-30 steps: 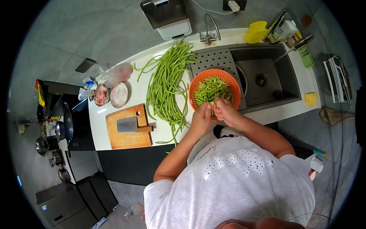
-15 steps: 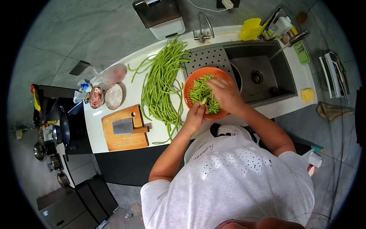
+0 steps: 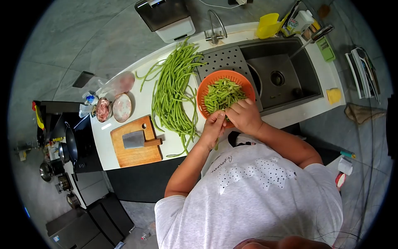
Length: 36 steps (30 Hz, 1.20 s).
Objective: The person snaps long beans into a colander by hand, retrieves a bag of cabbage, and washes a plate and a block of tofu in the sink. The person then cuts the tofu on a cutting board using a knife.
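An orange colander [image 3: 200, 99] holds short pieces of green long bean [image 3: 224, 92]. At its near rim my left hand [image 3: 213, 128] is closed on a long bean, whose green end hangs just below the fingers. My right hand [image 3: 245, 117] is closed too, its fingertips meeting those of my left hand at the bean. The bean between the fingertips is mostly hidden. Left of the colander lies a big heap of whole long beans [image 3: 174, 91] on the white counter.
A cleaver [image 3: 134, 140] rests on a wooden cutting board [image 3: 124, 157] at the left. Beyond it stand a bowl of meat [image 3: 103, 110] and a pale bowl [image 3: 122, 107]. Right of the colander is a dark sink [image 3: 286, 70] with a tap [image 3: 215, 31] and a yellow sponge [image 3: 333, 96].
My right hand has come down from over the bean pieces to my left hand's fingertips. My left hand stays at the near rim. The view has shifted slightly.
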Tool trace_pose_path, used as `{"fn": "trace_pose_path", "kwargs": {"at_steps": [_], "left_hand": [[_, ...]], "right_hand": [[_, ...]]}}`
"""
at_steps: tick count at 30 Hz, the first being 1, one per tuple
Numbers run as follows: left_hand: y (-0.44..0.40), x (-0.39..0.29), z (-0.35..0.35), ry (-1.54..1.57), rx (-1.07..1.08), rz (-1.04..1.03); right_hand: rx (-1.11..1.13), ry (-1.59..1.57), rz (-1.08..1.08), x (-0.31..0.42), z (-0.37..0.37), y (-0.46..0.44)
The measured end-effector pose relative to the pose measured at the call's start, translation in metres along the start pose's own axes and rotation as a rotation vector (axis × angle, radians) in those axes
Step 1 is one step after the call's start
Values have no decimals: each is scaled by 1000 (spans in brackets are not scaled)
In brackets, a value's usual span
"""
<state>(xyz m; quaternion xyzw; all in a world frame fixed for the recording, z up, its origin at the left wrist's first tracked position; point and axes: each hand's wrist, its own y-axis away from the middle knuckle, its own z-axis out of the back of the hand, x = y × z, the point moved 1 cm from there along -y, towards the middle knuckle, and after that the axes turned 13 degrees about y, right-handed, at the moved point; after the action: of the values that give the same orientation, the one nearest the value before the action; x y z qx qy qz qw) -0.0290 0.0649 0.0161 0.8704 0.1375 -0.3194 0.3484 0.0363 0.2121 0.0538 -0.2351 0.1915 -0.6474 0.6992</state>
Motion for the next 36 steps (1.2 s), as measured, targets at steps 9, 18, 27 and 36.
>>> {"fn": "trace_pose_path", "kwargs": {"at_steps": [9, 18, 27, 36], "left_hand": [[-36, -13, 17, 479, -387, -198], [-10, -33, 43, 480, -55, -25], [0, -14, 4, -264, -59, -34], [13, -6, 5, -1307, -72, -449]], "right_hand": [[-73, -206, 165, -15, 24, 23], [393, 772, -532, -158, 8, 70], [338, -52, 195, -2, -10, -8], [280, -299, 188, 0, -45, 22]]}}
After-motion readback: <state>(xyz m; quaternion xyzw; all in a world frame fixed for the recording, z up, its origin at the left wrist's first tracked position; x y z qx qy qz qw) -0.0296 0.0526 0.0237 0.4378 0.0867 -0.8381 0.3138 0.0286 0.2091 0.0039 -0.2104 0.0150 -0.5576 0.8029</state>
